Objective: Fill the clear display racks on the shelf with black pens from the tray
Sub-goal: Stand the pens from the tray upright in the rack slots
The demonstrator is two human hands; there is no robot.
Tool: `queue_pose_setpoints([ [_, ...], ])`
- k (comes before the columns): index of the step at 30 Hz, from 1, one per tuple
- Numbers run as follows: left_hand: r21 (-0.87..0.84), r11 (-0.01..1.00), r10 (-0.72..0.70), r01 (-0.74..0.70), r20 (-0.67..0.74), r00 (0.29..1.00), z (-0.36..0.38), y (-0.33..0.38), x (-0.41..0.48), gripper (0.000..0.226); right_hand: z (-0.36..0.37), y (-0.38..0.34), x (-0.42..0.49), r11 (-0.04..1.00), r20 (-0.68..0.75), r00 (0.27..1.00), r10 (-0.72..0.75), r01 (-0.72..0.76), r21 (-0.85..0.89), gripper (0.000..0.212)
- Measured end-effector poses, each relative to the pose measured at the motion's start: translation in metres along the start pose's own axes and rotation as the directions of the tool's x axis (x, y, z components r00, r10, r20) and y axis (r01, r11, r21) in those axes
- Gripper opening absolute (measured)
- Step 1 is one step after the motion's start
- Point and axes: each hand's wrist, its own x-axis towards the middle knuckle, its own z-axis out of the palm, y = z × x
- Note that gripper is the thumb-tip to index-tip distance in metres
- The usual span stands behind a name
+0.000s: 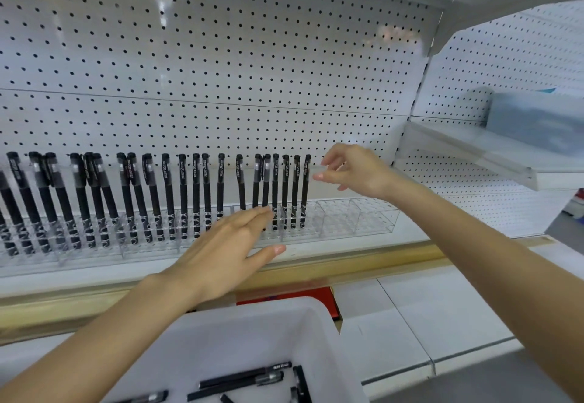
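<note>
While left hand (221,244) and right hand (357,171) show loose fingers (259,214), capped black pens (207,187) stand.

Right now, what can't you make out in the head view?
- Clear rack slots behind the left hand: hidden by it, head view.
- Tray pens: bottom edge cuts them off; no count.
- Pen row, left end: past the left edge.
- Grey box on the right shelf: blurred.
</note>
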Motion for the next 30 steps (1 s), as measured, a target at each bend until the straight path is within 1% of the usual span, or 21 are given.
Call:
queue_pose_setpoints([
  [2,-0.028,0.999,0.038,-0.039,-0.037,0.999,-0.001,0.002,-0.013,0.07,-0.001,-0.009,-0.018,0.998,-0.088,0.994,-0.069,0.068,-0.007,0.031],
  [3,-0.045,0.998,0.047,-0.049,-0.045,0.998,-0.002,0.002,-0.022,0.07,0.001,-0.016,-0.029,0.995,-0.1,0.99,-0.097,0.098,0.01,0.028],
  [6,-0.064,0.996,0.061,-0.063,-0.03,0.998,0.002,-0.002,-0.056,0.072,0.021,-0.038,-0.069,0.976,-0.01,0.985,-0.172,0.172,0.131,0.021],
  [8,-0.037,0.998,0.046,-0.046,0.004,0.999,0.008,-0.011,-0.083,0.075,0.048,-0.049,-0.097,0.959,0.081,0.974,-0.213,0.192,0.207,0.02],
  [10,-0.014,1.0,0.021,-0.02,0.023,1.0,0.014,-0.022,-0.109,0.072,0.08,-0.054,-0.121,0.955,0.216,0.948,-0.235,0.184,0.233,0.02],
  [12,0.006,1.0,-0.015,0.014,0.031,0.999,0.02,-0.031,-0.129,0.072,0.116,-0.052,-0.137,0.966,0.382,0.894,-0.236,0.172,0.194,0.023],
  [14,0.01,0.997,-0.079,0.078,0.03,0.996,0.026,-0.043,-0.144,0.075,0.149,-0.051,-0.147,0.976,0.536,0.817,-0.213,0.16,0.145,0.031],
  [16,-0.01,0.987,-0.161,0.161,0.019,0.987,0.032,-0.054,-0.156,0.08,0.176,-0.051,-0.152,0.983,0.626,0.758,-0.184,0.145,0.113,0.042],
  [17,-0.019,0.981,-0.191,0.191,0.008,0.981,0.035,-0.059,-0.161,0.08,0.187,-0.051,-0.154,0.985,0.647,0.743,-0.172,0.143,0.098,0.045],
  [19,-0.021,0.977,-0.214,0.213,-0.023,0.977,0.042,-0.067,-0.169,0.077,0.206,-0.046,-0.156,0.989,0.653,0.744,-0.141,0.135,0.059,0.05],
  [21,-0.01,0.981,-0.195,0.195,-0.041,0.98,0.045,-0.07,-0.175,0.069,0.219,-0.035,-0.159,0.992,0.643,0.76,-0.093,0.128,-0.008,0.055],
  [23,0.013,0.985,-0.171,0.172,-0.039,0.984,0.046,-0.072,-0.179,0.065,0.222,-0.025,-0.161,0.986,0.654,0.754,-0.06,0.147,-0.079,0.061],
  [24,0.022,0.986,-0.166,0.167,-0.034,0.986,0.046,-0.074,-0.179,0.065,0.219,-0.022,-0.161,0.986,0.66,0.75,-0.052,0.145,-0.088,0.063],
  [28,0.023,0.987,-0.158,0.159,-0.051,0.986,0.049,-0.081,-0.179,0.066,0.212,-0.018,-0.159,0.995,0.644,0.764,-0.029,0.081,-0.051,0.057],
  [30,0.036,0.988,-0.149,0.152,-0.064,0.987,0.053,-0.081,-0.179,0.067,0.215,-0.019,-0.16,0.997,0.662,0.75,0.009,0.04,-0.059,0.053],
])
